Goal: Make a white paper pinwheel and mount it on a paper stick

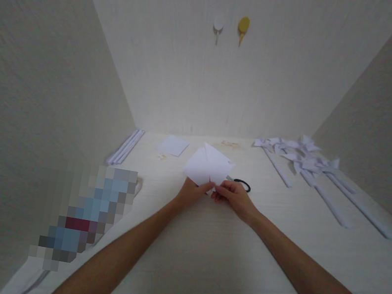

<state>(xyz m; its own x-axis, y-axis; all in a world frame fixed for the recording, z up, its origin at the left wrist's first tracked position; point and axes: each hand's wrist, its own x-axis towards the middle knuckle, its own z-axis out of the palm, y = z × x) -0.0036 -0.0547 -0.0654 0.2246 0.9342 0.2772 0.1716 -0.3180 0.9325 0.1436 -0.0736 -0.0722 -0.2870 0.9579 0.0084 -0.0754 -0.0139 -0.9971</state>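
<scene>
Both hands meet near the middle of the pale tabletop [201,248], and together they hold a folded sheet of white paper [207,166]. The left hand [191,192] is closed on the lower left edge of the paper, with the fingers pinching it from below. The right hand [234,197] is closed too, and its fingertips pinch the lower right corner of the same paper, very near to the left hand. The paper stands up a little from the tabletop and tilts away from the person; it has pointed flaps, one on the top and one on the right side.

Just behind the right hand lie scissors [241,183] on the tabletop; only the black loop of the handle and a short grey part show, the rest is hidden by the paper and the hand. I cannot tell if the hand touches them.

Further back and to the left lies a flat square sheet [172,145] of white paper, apart from the hands. Along the left wall, at the far left corner, several white paper sticks [125,147] lie side by side. On the right side of the tabletop, well apart from the hands, is a heap of paper pinwheels [305,158] with long white stems that point toward the near right edge.

On the back wall hang two small hooks, a white hook [218,24] and just beside it a yellow hook [243,27]
</scene>
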